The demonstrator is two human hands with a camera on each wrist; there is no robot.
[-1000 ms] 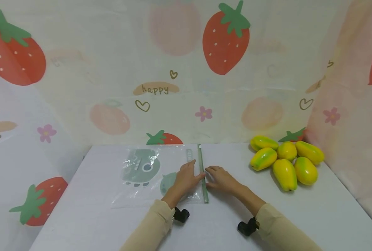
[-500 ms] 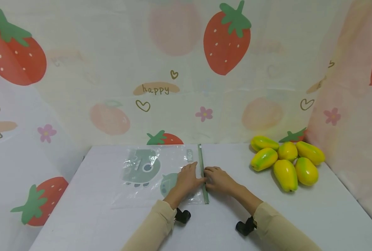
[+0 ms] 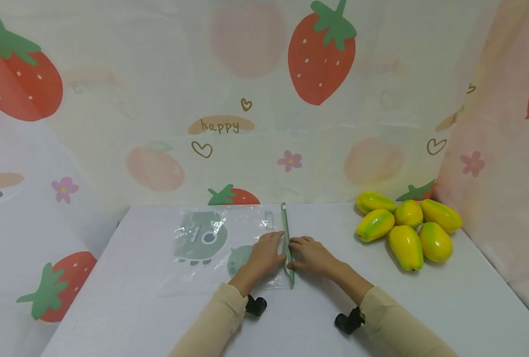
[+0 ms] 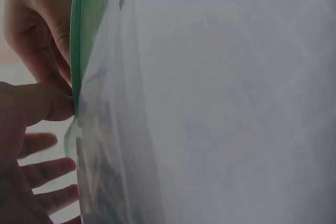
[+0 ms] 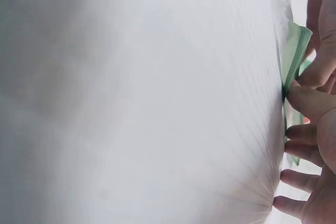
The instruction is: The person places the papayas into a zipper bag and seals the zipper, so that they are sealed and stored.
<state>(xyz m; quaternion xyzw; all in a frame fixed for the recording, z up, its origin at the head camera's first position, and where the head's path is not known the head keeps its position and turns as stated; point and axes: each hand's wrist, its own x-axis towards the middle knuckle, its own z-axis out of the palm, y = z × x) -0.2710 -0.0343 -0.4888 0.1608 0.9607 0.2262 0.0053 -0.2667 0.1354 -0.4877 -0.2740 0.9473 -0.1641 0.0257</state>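
A clear plastic zip bag (image 3: 202,277) printed with green cartoon animals lies on the white table in the head view. Its green closure strip (image 3: 285,218) runs along the right end. From the bag's side, my left hand (image 3: 262,257) holds the strip's edge by the thumb, its other fingers spread out (image 4: 50,171). My right hand (image 3: 313,257) pinches the strip from the other side, thumb (image 5: 310,100) against it. Between the hands the strip is bent up off the table, with a narrow pale gap beside the left thumb. Some fingertips are hidden behind the strip.
Several yellow-green papaya-like fruits (image 3: 405,248) sit in a cluster at the table's back right. A fruit-printed cloth (image 3: 264,163) hangs behind and on both sides. Black wrist cameras (image 3: 256,306) stick out below the sleeves.
My right hand has come in to the left and taken the strip. My left thumb has drawn back slightly leftward, and the strip now bends and parts there. The fruits stay put.
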